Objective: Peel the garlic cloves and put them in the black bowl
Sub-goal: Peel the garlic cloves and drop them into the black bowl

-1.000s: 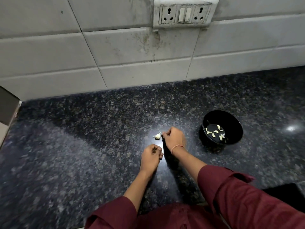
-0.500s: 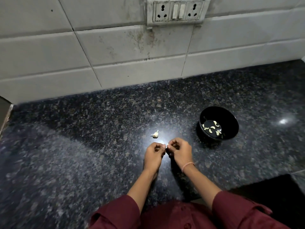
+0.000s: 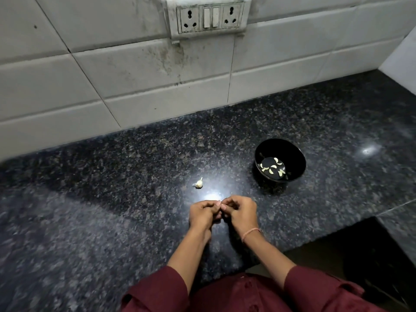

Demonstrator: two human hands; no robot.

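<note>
A speckled black granite desk meets stained white wall tiles. A grimy socket-and-switch panel is mounted above.

Pale cloves were noted in the black bowl; the counter was speckled black-grey, the tiles off-white, the sleeves maroon.

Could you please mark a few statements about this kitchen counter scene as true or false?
1. The black bowl is empty. False: peeled cloves lie inside it.
2. A garlic piece lies on the counter, left of the bowl. True.
3. The left hand lies flat on the counter. False: it meets the right hand, both pinching what seems a garlic clove.
4. The right wrist wears a thin band. True.
</note>
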